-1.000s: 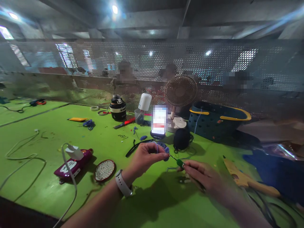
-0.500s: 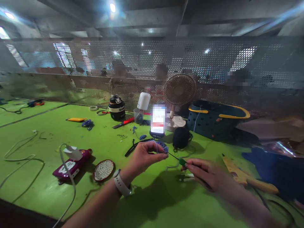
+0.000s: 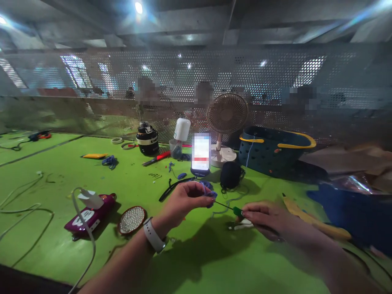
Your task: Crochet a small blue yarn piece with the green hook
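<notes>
My left hand (image 3: 186, 200) pinches a small blue-purple piece of yarn work (image 3: 212, 194) between thumb and fingers, held over the green table. In my right hand (image 3: 266, 218) is a crochet hook with a green handle (image 3: 237, 211). Its thin metal shaft points left and reaches the yarn at my left fingertips; the tip is hidden there. A pale blue strand (image 3: 225, 208) trails on the table behind the hook. Beyond my hands, a dark ball of yarn (image 3: 231, 176) sits near a lit phone (image 3: 201, 155) that stands upright.
A fan (image 3: 227, 114), a teal basket (image 3: 269, 155) with yellow handles and a black jar (image 3: 147, 139) stand at the back. Left lie a purple power bank-like box (image 3: 101, 214) with a plug and cable, and a round studded disc (image 3: 132, 219). Yellow-handled scissors-like tool (image 3: 321, 222) lies right.
My right hand and the green handle have drawn slightly away from my left fingertips, showing a little more shaft. The whole view has shifted slightly; my left hand keeps its pinch.
</notes>
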A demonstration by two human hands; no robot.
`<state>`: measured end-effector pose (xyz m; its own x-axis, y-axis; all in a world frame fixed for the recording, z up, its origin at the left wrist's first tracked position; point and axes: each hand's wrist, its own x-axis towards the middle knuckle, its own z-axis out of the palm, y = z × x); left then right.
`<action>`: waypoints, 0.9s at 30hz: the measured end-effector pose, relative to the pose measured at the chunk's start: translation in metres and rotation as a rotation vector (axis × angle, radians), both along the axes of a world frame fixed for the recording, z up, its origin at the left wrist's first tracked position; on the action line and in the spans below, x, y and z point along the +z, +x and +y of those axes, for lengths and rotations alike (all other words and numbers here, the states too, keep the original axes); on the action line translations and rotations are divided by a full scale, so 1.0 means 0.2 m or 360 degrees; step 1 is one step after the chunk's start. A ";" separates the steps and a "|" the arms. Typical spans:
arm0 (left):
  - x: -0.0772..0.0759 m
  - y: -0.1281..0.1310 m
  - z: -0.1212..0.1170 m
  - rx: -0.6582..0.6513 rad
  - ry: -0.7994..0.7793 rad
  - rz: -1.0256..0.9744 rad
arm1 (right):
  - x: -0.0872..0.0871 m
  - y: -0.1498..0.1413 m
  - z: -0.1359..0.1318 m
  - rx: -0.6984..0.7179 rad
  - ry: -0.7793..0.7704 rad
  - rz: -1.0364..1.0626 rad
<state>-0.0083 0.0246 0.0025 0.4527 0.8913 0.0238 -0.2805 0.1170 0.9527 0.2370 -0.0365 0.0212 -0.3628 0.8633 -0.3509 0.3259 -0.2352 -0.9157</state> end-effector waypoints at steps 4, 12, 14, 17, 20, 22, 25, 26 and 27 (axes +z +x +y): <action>0.01 0.00 -0.01 -0.0022 -0.0040 -0.0031 | -0.01 0.02 0.00 -0.0009 -0.0056 0.0125; -0.01 0.01 -0.02 0.0054 0.0005 -0.0075 | 0.01 0.00 -0.01 -0.0207 0.0284 0.0160; -0.01 0.01 -0.02 0.0113 0.0024 -0.0100 | 0.01 -0.03 -0.01 -0.0227 0.0390 0.0024; -0.02 0.01 -0.02 0.0150 0.0051 -0.0120 | 0.00 -0.06 -0.02 -0.0191 0.0574 -0.0255; -0.03 0.01 -0.01 0.0138 0.0071 -0.0121 | 0.00 -0.08 -0.02 -0.0158 0.0720 -0.0387; -0.03 0.01 -0.01 0.0134 0.0078 -0.0120 | 0.00 -0.08 -0.02 -0.0156 0.0739 -0.0388; -0.02 0.01 -0.01 0.0131 0.0086 -0.0110 | 0.00 -0.07 -0.02 -0.0167 0.0741 -0.0368; -0.02 0.01 -0.01 0.0129 0.0088 -0.0105 | -0.01 -0.07 -0.02 -0.0169 0.0751 -0.0368; -0.02 0.01 -0.01 0.0129 0.0091 -0.0101 | -0.01 -0.07 -0.02 -0.0167 0.0757 -0.0374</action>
